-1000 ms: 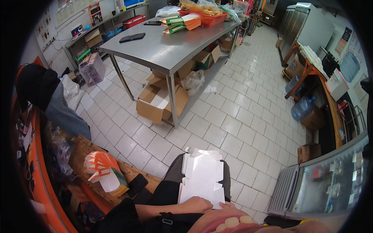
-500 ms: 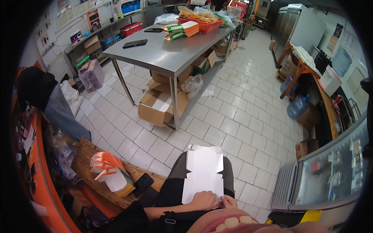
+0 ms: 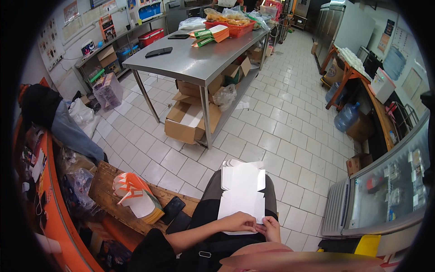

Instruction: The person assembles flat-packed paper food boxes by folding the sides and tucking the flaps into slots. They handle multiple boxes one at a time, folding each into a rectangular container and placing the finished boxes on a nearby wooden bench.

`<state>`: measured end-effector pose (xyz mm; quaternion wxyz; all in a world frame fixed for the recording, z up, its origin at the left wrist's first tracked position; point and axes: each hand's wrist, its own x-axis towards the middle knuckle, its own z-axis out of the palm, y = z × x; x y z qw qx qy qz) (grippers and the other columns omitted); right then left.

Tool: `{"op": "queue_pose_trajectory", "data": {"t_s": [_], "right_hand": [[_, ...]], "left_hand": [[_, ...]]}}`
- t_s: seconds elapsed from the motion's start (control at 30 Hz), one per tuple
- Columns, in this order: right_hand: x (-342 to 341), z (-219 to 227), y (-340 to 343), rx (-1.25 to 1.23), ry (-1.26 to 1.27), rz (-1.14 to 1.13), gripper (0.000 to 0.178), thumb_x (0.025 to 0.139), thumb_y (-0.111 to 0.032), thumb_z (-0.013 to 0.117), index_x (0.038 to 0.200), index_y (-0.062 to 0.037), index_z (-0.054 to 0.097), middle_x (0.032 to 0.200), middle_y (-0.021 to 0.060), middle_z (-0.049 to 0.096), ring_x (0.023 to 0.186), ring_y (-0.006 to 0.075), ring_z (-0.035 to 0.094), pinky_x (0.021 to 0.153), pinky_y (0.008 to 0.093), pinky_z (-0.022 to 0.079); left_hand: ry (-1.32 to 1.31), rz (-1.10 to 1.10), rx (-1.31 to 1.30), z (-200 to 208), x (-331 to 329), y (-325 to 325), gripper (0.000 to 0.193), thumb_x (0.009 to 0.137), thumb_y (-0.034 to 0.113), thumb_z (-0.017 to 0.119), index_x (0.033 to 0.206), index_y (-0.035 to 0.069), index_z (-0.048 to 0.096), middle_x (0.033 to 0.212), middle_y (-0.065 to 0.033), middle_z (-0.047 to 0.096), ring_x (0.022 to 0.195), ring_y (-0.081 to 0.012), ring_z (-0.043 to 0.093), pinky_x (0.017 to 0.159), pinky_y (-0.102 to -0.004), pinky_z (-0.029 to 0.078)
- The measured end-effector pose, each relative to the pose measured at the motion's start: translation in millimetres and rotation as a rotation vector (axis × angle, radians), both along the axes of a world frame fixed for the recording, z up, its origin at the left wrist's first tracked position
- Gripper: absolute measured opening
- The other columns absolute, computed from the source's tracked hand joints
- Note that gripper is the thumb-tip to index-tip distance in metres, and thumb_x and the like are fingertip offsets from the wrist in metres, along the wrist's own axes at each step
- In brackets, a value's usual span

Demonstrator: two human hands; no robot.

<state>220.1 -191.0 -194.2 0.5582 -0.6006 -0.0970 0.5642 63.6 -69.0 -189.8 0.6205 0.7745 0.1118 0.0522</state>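
Observation:
Across my lap lies an unfolded white carton blank point(image 3: 242, 199), its plain side up and its tabbed end pointing away from me. My left hand point(image 3: 242, 222) rests on the blank's near part, fingers curled down at the right corner. Close beside it, my right hand point(image 3: 271, 227) pinches the edge of that same corner between thumb and fingers. The small flap there is partly hidden by my fingers. On the wooden bench point(image 3: 106, 186) to my left sits a stack of orange, white and green folded cartons point(image 3: 147, 206), with two dark phones point(image 3: 173, 208) alongside.
Ahead stands a steel table point(image 3: 181, 63) bearing a red basket point(image 3: 238, 30) of bagged food, green-and-orange cartons point(image 3: 210, 35) and phones. Cardboard boxes point(image 3: 183, 124) sit beneath it. A glass-fronted fridge point(image 3: 385, 190) is close on my right, with a water bottle point(image 3: 346, 117) beyond.
My hands have drawn closer together at the blank's near right corner, and the right hand shows more fully. The whole view has shifted slightly.

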Motion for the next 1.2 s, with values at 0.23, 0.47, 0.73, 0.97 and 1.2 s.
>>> {"op": "queue_pose_trajectory", "data": {"t_s": [0.23, 0.47, 0.73, 0.97, 1.2], "right_hand": [[-4, 7, -7, 0.135, 0.075, -0.021, 0.008, 0.092, -0.014, 0.051, 0.088, -0.0066, 0.054, 0.086, 0.0053, 0.061, 0.082, 0.016, 0.062, 0.069, 0.0351, 0.055], [0, 28, -12, 0.28, 0.114, 0.031, 0.012, 0.091, -0.011, 0.053, 0.087, -0.0015, 0.059, 0.114, 0.0122, 0.055, 0.088, 0.0167, 0.06, 0.075, 0.0361, 0.055], [2, 49, -12, 0.373, 0.395, 0.037, 0.012, 0.089, -0.007, 0.054, 0.086, 0.0011, 0.062, 0.119, 0.0138, 0.052, 0.094, 0.0228, 0.06, 0.079, 0.0423, 0.054], [3, 63, -18, 0.521, 0.559, 0.09, 0.011, 0.085, -0.003, 0.056, 0.089, 0.0014, 0.066, 0.115, 0.0144, 0.053, 0.099, 0.029, 0.058, 0.084, 0.0473, 0.051], [-3, 73, -10, 0.517, 0.53, 0.086, 0.013, 0.075, 0.009, 0.063, 0.078, -0.0027, 0.06, 0.109, 0.0111, 0.054, 0.099, 0.0223, 0.057, 0.085, 0.0404, 0.05]], "left_hand": [[-0.112, 0.267, -0.543, -24, 10, -18, 0.013, 0.089, 0.015, 0.061, 0.086, 0.003, 0.058, 0.082, -0.0009, 0.061, 0.08, -0.006, 0.055, 0.073, -0.0219, 0.044], [-0.139, 0.477, -0.688, -1, 16, -42, 0.011, 0.086, 0.009, 0.064, 0.09, 0.002, 0.056, 0.082, -0.0025, 0.062, 0.076, -0.0064, 0.058, 0.071, -0.0213, 0.047], [-0.26, 0.478, -0.741, 51, 17, -38, 0.035, 0.082, -0.001, 0.065, 0.113, 0.0, 0.048, 0.079, -0.0033, 0.059, 0.079, -0.0072, 0.059, 0.074, -0.0199, 0.048], [-0.277, 0.311, -0.749, 82, 6, -33, 0.046, 0.084, -0.004, 0.061, 0.125, 0.001, 0.041, 0.089, -0.0058, 0.059, 0.086, -0.0091, 0.058, 0.081, -0.0219, 0.048], [-0.276, 0.292, -0.61, 87, 3, -29, 0.044, 0.088, -0.003, 0.054, 0.128, 0.001, 0.039, 0.094, -0.007, 0.058, 0.093, -0.0099, 0.056, 0.085, -0.0239, 0.046]]}}
